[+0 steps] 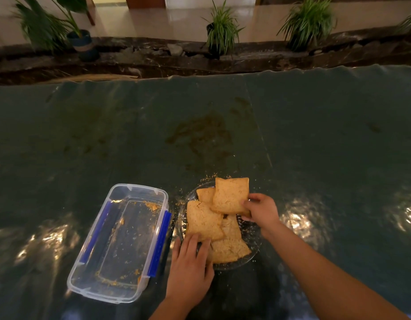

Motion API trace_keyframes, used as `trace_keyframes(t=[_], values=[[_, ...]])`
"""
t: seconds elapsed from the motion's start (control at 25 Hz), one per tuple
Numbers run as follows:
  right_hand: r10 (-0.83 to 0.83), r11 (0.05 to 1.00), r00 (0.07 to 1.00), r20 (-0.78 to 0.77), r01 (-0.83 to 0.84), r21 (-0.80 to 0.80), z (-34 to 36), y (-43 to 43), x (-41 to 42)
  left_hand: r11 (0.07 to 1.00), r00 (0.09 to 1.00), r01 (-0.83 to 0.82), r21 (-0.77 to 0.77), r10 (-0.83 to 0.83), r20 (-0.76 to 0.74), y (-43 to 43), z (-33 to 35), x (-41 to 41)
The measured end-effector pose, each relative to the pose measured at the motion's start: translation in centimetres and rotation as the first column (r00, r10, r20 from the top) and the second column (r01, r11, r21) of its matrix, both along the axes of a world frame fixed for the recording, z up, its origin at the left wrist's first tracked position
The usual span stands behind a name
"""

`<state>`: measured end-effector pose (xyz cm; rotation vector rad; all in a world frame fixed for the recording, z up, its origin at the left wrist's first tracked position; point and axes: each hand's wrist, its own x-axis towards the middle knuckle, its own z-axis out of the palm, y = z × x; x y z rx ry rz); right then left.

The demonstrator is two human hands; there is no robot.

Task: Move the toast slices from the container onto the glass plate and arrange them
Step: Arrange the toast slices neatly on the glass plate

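Head view: toast slices (203,219) piled on the glass plate (250,236), overlapping, five or so visible, exact count hard to tell. Top slice (230,195) sits at the far side of the pile, tilted, its near right corner pinched by the right hand (261,210), fingers closed narrow on that corner; whether the slice rests on the ones below or is lifted off them, can't tell. Left hand (190,262) lies flat, fingers together and stretched out, fingertips pressing on the near edge of the left slice and covering the near left rim of the plate; not gripping anything as far as shown. Another slice (230,250) lies at the near side of the plate, just right of the left hand. Plate stands on the bench (315,146), which is covered in a dark green shiny sheet with brown smears beyond the plate. Crumbs (209,177) scattered on the sheet at the plate's far rim. Just left of the plate, close but apart, a clear plastic container (118,243) with blue side clips, lid off, no slices inside, only crumbs and small bits on its floor. Beyond the bench, a dark stone ledge (200,61) with potted plants (219,31) in a row, pale glossy floor behind.
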<state>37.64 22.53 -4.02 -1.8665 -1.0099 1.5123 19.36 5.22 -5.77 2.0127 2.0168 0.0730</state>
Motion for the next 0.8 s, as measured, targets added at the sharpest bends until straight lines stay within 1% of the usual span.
trace_keyframes(t=[0.04, 0.08, 0.16, 0.24, 0.36, 0.48, 0.64, 0.72, 0.8], values=[[-0.072, 0.997, 0.989, -0.128, 0.073, 0.008, 0.5, 0.1, 0.6, 1.0, 1.0, -0.001, 0.001, 0.001, -0.001, 0.0, 0.0, 0.0], [-0.117, 0.992, 0.969, -0.218, 0.124, 0.018, 1.0, 0.1, 1.3, 1.0, 1.0, 0.0, 0.002, 0.0, 0.0, 0.0, 0.1, 0.0], [-0.12, 0.991, 0.942, -0.314, 0.134, 0.023, 1.6, -0.3, 2.9, 1.0, 1.0, 0.003, 0.012, -0.003, 0.008, 0.0, 0.0, -0.1], [-0.07, 0.997, 0.929, -0.363, 0.075, 0.002, 1.7, -1.3, 4.3, 1.0, 0.999, -0.006, 0.021, 0.005, 0.032, 0.1, 0.0, -0.2], [0.028, 0.998, 0.946, -0.322, -0.045, -0.047, 1.1, -3.2, 5.1, 0.997, 0.99, -0.074, 0.033, 0.07, 0.125, 0.3, 0.1, -0.2], [0.046, 0.997, 0.972, -0.23, -0.057, -0.043, 0.4, -3.9, 5.1, 0.983, 0.963, -0.181, 0.012, 0.174, 0.208, 0.8, 0.3, -0.1], [0.129, 0.992, 0.991, 0.019, -0.129, 0.005, 0.1, -4.2, 4.8, 0.976, 0.95, -0.216, -0.028, 0.216, 0.225, 1.4, 0.5, 0.1], [0.117, 0.993, 0.993, 0.028, -0.118, 0.025, 0.0, -4.1, 4.6, 0.972, 0.937, -0.232, -0.05, 0.237, 0.255, 1.4, 0.5, 0.2], [0.074, 0.997, 0.995, -0.064, -0.073, 0.01, 0.1, -3.9, 4.6, 0.97, 0.927, -0.239, -0.046, 0.242, 0.286, 1.2, 0.4, 0.1]])
